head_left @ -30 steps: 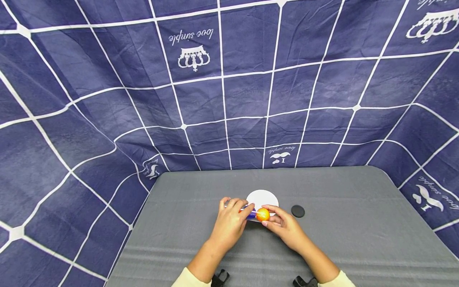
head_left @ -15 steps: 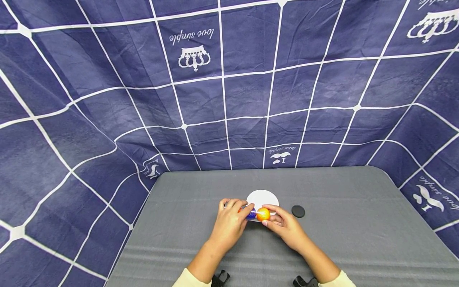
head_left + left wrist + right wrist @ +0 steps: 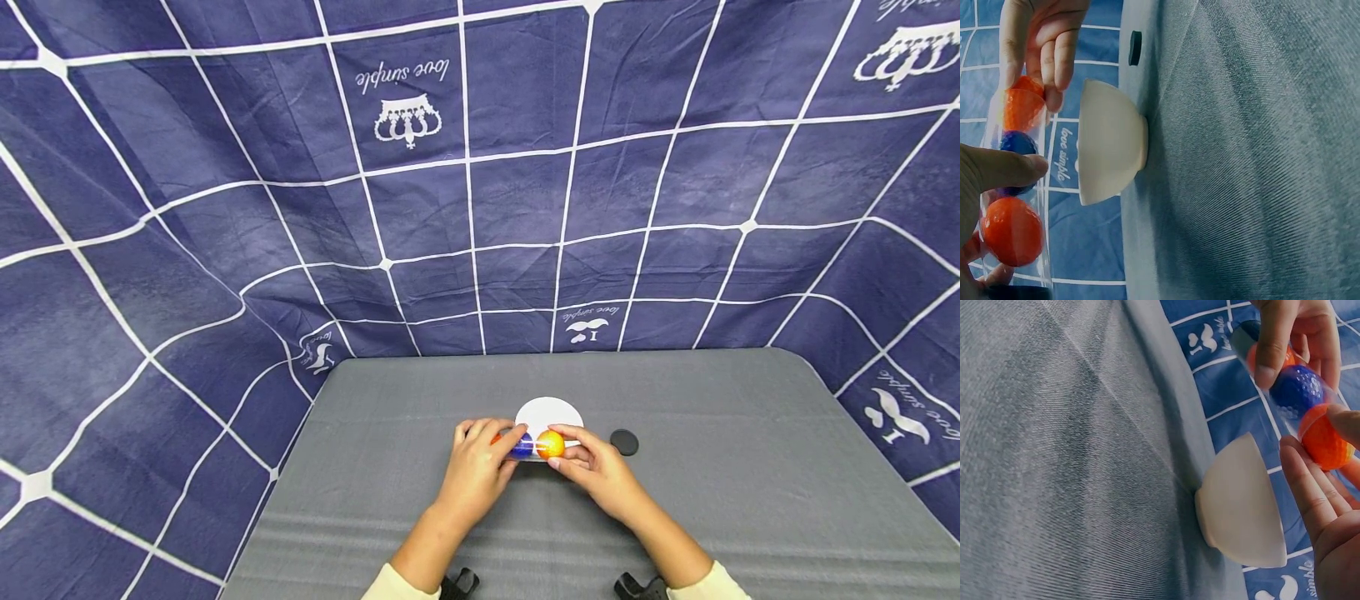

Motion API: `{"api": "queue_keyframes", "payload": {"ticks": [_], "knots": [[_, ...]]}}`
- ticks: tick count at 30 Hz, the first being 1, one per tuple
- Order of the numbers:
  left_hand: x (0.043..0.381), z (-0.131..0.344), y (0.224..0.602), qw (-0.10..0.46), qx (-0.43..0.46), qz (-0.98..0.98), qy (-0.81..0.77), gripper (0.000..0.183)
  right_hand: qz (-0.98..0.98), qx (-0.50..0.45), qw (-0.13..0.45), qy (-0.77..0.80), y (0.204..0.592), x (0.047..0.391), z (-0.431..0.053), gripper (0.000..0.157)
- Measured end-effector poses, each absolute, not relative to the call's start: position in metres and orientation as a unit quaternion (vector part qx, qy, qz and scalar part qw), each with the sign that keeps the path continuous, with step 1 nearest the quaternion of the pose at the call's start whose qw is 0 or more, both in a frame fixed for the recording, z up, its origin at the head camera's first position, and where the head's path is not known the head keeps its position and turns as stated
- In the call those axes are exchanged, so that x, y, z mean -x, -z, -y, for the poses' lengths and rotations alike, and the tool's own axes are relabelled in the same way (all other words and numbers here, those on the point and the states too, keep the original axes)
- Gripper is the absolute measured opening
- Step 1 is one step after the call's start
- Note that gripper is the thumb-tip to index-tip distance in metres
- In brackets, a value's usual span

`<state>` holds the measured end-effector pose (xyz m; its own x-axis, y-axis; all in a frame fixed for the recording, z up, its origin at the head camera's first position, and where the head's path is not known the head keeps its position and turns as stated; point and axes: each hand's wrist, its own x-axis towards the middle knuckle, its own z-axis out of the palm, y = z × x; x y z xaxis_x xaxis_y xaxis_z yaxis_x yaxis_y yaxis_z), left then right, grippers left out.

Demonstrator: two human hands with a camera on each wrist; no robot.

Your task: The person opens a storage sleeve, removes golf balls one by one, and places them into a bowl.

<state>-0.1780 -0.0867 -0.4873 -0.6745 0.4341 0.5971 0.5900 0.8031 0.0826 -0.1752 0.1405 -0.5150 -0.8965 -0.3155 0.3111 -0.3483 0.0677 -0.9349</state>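
My left hand grips a clear plastic tube lying sideways above the table, its thumb across the middle. Inside are a blue ball and an orange ball nearer the dark end. At the tube's other end another orange ball is pinched between the thumb and fingers of my right hand. How far that ball stands out of the tube is hard to tell. Just beyond and below the hands, a white bowl stands upright on the table; its inside bottom is partly hidden.
A black round disc, like a cap, lies flat to the right of the bowl. Grey cloth covers the table. Behind and at both sides hangs a blue curtain with white grid lines.
The fingers of my left hand have come down slightly, and the tube has turned a little with them. My right hand stays nearly still on the orange ball.
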Motion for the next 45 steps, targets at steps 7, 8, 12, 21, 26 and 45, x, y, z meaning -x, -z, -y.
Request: {"api": "queue_keyframes", "payload": {"ticks": [7,8,12,21,26,45], "knots": [[0.18,0.089,0.495,0.278,0.261,0.9,0.21,0.053,0.731,-0.237,0.029,-0.639,0.511,0.178,-0.141,0.047],[0.18,0.089,0.496,0.277,0.257,0.9,0.217,0.053,0.731,-0.238,0.03,-0.639,0.511,0.179,-0.141,0.047],[0.18,0.091,0.499,0.272,0.245,0.901,0.232,0.053,0.734,-0.238,0.037,-0.635,0.51,0.182,-0.142,0.048],[0.182,0.097,0.506,0.268,0.202,0.901,0.273,0.056,0.774,-0.24,0.08,-0.581,0.51,0.193,-0.144,0.046],[0.183,0.1,0.509,0.281,0.191,0.898,0.28,0.058,0.798,-0.236,0.101,-0.545,0.512,0.201,-0.144,0.046],[0.183,0.103,0.509,0.257,0.153,0.894,0.335,0.058,0.888,-0.283,0.155,-0.327,0.514,0.218,-0.13,0.041]]}}
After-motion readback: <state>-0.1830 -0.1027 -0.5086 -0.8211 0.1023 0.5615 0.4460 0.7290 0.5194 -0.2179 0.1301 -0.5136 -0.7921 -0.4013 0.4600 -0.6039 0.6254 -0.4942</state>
